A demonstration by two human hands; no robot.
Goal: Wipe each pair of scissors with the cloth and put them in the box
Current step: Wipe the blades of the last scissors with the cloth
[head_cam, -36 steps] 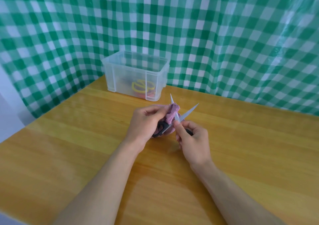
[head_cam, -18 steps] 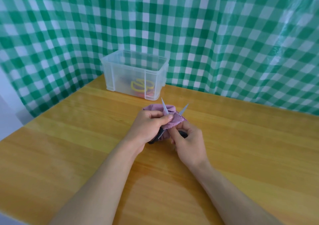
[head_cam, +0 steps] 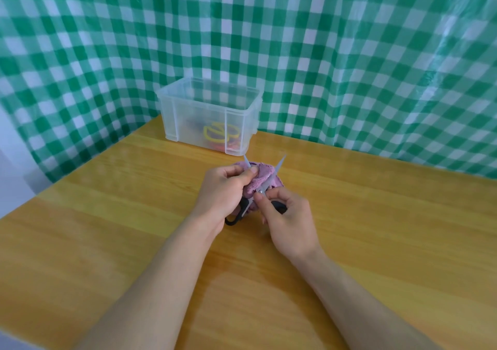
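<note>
Wiping is judged in hand, cloth (head_cam: 262,179) pinched by left hand (head_cam: 224,188), scissors (head_cam: 278,165) by right hand (head_cam: 291,220); box (head_cam: 199,113) placement is required next.

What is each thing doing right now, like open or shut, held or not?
Black scissors: blades spread open, tips pointing away, held.
Purple cloth: bunched up around the left blade.
Left hand: pinches the cloth.
Right hand: pinches the scissors near the pivot.
Clear box: open on top, yellow-handled scissors inside.
</note>
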